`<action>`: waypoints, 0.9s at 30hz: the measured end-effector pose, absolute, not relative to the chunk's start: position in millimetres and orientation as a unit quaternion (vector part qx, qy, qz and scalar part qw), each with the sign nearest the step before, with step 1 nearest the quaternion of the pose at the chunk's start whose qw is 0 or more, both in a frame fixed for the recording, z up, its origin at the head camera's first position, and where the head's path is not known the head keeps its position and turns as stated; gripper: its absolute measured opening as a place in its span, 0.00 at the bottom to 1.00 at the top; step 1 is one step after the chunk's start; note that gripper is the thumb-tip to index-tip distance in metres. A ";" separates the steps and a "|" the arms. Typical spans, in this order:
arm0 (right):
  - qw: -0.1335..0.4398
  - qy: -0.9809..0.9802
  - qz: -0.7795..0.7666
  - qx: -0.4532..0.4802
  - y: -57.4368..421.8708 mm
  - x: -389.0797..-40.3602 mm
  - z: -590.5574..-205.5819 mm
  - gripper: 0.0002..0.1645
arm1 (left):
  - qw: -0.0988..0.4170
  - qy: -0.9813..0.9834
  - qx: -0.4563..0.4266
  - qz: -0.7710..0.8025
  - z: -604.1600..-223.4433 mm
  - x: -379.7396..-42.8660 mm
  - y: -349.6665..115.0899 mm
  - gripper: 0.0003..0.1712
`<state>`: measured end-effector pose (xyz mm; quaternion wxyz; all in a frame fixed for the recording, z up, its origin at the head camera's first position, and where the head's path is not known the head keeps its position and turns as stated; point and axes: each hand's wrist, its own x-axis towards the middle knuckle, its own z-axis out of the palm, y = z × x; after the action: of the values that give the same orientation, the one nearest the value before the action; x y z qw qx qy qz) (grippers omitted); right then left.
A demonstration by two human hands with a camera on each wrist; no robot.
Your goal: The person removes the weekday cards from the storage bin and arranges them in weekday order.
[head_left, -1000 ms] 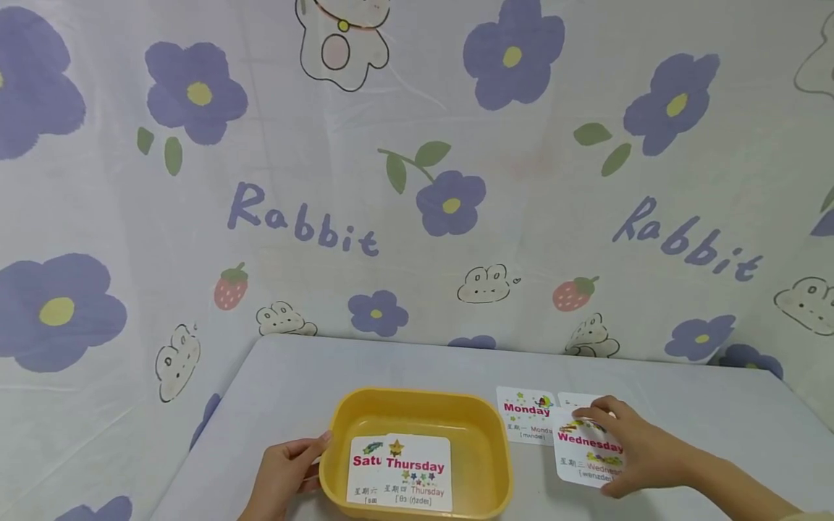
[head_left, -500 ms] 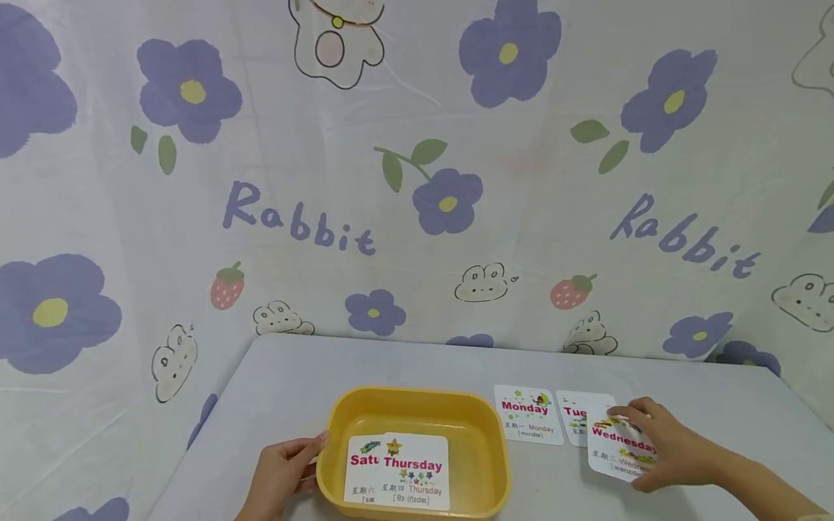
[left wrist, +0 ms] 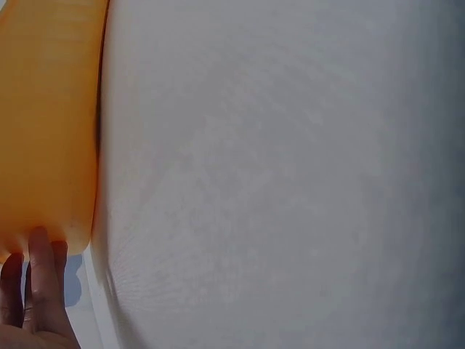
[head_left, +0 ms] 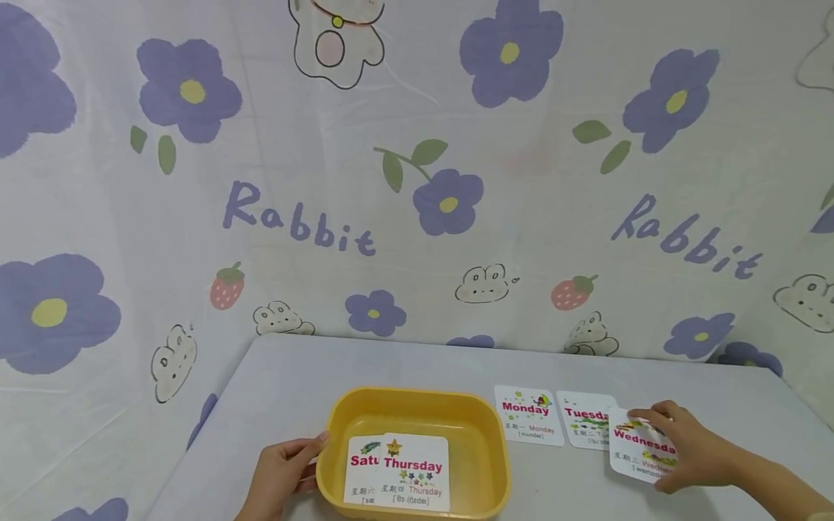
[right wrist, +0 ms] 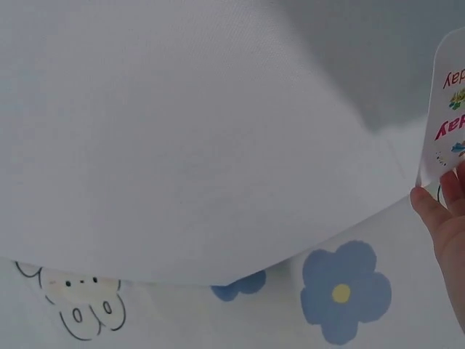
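Note:
Between thumb and fingers my right hand (head_left: 700, 449) holds a white Wednesday flashcard (head_left: 645, 452) by its top and bottom edges, tilted a little above the table. The card's left edge overlaps the Tuesday flashcard (head_left: 586, 420) in the head view. Left of that lies the Monday flashcard (head_left: 529, 414). My left hand (head_left: 281, 470) grips the left side of a yellow plastic basin (head_left: 476, 463), thumb at the rim; in the left wrist view its fingers (left wrist: 45, 273) touch the outer wall. Inside the basin, a Thursday flashcard (head_left: 417, 474) partly covers a Saturday one (head_left: 362, 481).
A white-covered table (head_left: 293, 369) carries everything. Behind it hangs a cloth (head_left: 521, 166) printed with purple flowers, rabbits and lettering. The table's far edge runs just behind the cards.
My right hand has moved right with the Wednesday flashcard, uncovering the Monday card and more of the Tuesday card. The left hand and basin have stayed in place.

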<state>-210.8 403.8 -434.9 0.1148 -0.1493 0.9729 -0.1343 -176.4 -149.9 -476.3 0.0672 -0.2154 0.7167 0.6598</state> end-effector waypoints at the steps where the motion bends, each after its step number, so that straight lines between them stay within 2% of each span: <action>1: 0.114 0.973 -0.135 -0.152 405.0 -211.5 -435.6 0.56 | 0.067 0.717 -0.215 0.659 -476.5 -176.3 -150.0 0.36; 27: 0.141 0.977 -0.094 -0.131 431.3 -246.4 -435.5 0.55 | 0.074 0.728 -0.222 0.644 -477.3 -177.4 -151.7 0.32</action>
<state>-246.4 431.3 -435.5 0.1408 -0.1313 0.9768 -0.0941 -177.4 -151.7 -477.3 0.0744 -0.2224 0.7282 0.6439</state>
